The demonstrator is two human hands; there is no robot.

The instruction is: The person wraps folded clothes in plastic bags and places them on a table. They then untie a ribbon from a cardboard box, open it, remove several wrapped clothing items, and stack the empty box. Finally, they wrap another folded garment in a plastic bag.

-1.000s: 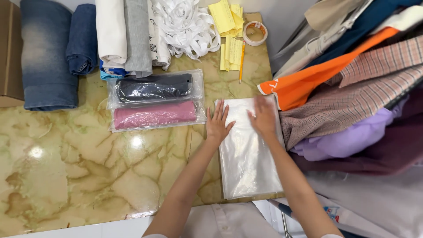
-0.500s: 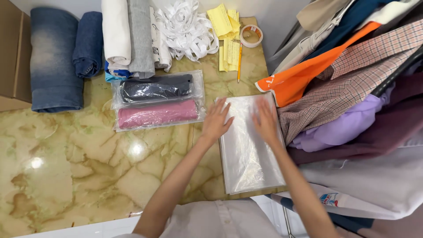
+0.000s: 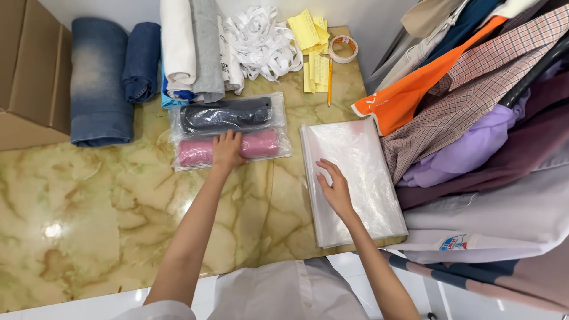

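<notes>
Your left hand (image 3: 228, 151) lies open and flat on the pink bagged garment (image 3: 234, 148), pinning it just near of the dark bagged one (image 3: 225, 114). Your right hand (image 3: 335, 188), fingers spread and gripping nothing, presses the stack of clear bags (image 3: 355, 178) to its right, steadying the slippery sheets.

Open marble tabletop (image 3: 89, 237) across the lower left and centre of the frame, free for passage. Blocked along the top edge: cardboard box (image 3: 26, 71) at far left, rolled denim (image 3: 101, 80), folded white and grey cloth (image 3: 192, 47), tangled white tape (image 3: 261, 41), yellow notes (image 3: 311, 41). Centre taken by two bagged garments (image 3: 228, 130) under the left hand (image 3: 228, 151). Narrow bare strip between those and the stack of clear bags (image 3: 355, 178) under the right hand (image 3: 336, 189). Right side walled off by piled garments (image 3: 474, 118) touching the stack's edge.
</notes>
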